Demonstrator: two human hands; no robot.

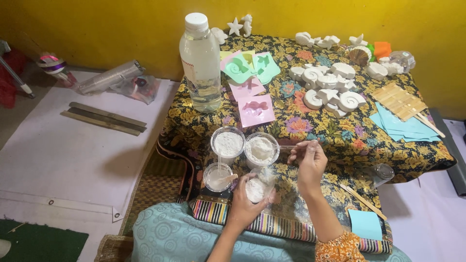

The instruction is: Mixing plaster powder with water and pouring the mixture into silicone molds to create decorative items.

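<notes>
You see a floral tablecloth (310, 131) in yellow and black, white powder in the clear cups (228, 144), pink and green moulds (256, 110), white plaster shapes (330, 87), a yellow wall (121, 29), and 1 orange floral sleeve (340, 247).

A big clear plastic bottle (200, 63) with a white cap stands at the back left of the flowery table; a pale label runs down its side. On the white floor mat to the left lie a long clear plastic packet (108, 77) and a crinkly see-through bag (137, 88) with small things inside.
</notes>
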